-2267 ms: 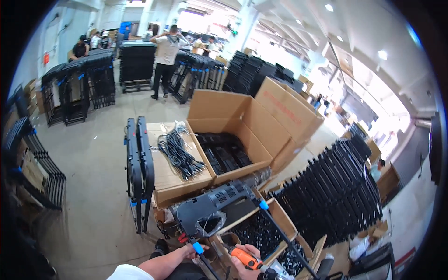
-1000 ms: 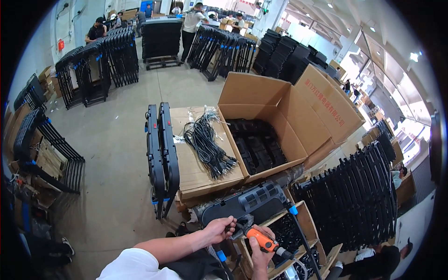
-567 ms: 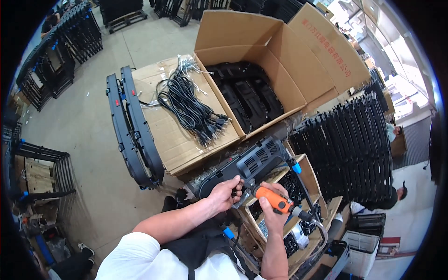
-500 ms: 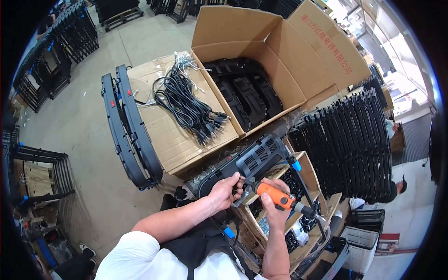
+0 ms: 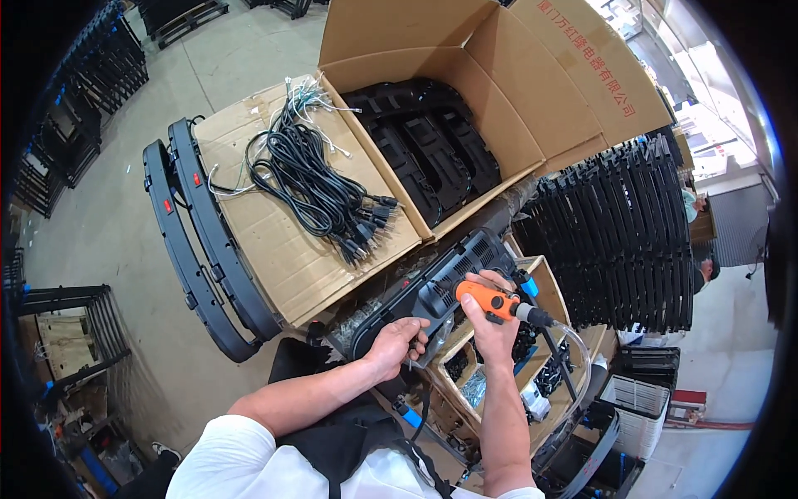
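Observation:
My right hand (image 5: 490, 328) is wrapped round an orange air screwdriver (image 5: 485, 302), held over the right part of a long black plastic housing (image 5: 461, 268) with vent slots. A clear hose (image 5: 584, 353) runs from the tool's rear end. The tool's tip is hidden behind my fingers and the grip. At the housing's near edge, my left hand (image 5: 397, 345) is closed, its thumb and fingers curled together. What it holds, if anything, cannot be made out. Just right of it hangs a piece of clear plastic film (image 5: 445, 337).
A bundle of black power cords (image 5: 312, 187) lies on a closed carton (image 5: 249, 241). Two curved black frames (image 5: 204, 241) lean at its left. An open carton (image 5: 515, 108) holds black plastic parts (image 5: 432, 145). Small black parts fill a divided wooden box (image 5: 465, 399); stacked black frames (image 5: 611, 241) stand right.
My right hand has lifted the screwdriver up and away from my left hand, turning it. My left hand has shifted slightly down and left. The whole view has tilted a little.

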### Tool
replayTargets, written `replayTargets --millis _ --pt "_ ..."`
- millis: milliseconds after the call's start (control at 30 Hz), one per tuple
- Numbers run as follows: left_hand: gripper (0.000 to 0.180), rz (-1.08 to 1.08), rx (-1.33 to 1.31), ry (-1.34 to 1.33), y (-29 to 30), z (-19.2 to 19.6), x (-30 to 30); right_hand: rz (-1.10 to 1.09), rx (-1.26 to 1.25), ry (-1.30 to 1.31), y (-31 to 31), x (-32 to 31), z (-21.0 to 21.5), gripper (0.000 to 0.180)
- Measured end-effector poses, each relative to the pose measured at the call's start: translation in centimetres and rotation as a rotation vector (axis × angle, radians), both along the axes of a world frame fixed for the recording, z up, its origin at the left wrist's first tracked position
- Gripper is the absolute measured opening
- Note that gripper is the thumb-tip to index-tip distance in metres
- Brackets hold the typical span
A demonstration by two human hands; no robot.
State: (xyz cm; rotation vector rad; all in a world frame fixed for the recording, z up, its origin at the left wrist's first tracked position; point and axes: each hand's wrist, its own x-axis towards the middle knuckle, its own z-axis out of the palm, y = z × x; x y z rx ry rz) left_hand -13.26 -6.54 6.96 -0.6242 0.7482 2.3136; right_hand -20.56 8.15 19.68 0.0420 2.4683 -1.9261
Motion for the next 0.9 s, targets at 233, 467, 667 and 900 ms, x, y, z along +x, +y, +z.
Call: replayTargets --millis 233,467,667,900 --pt "0.028 -0.040 -0.117 0.071 -3.8 1.4 -2.6 -0.043 0.056 -0.031 -0.2 -0.4 0.4 0.051" --pt "0.031 -0.130 -1.159 0.688 -5.6 1.9 -6.8 -0.037 0.047 -0.028 0.3 -0.8 0.6 0.052" --pt "0.033 -0.503 -1.500 0.956 -5.1 2.0 -7.2 -0.013 0.075 -0.070 0.2 -0.7 1.0 0.052" --pt "0.028 -0.395 -1.537 1.083 -4.5 -0.2 -7.2 0.005 0.045 -0.056 0.6 -0.9 0.1 0.052"
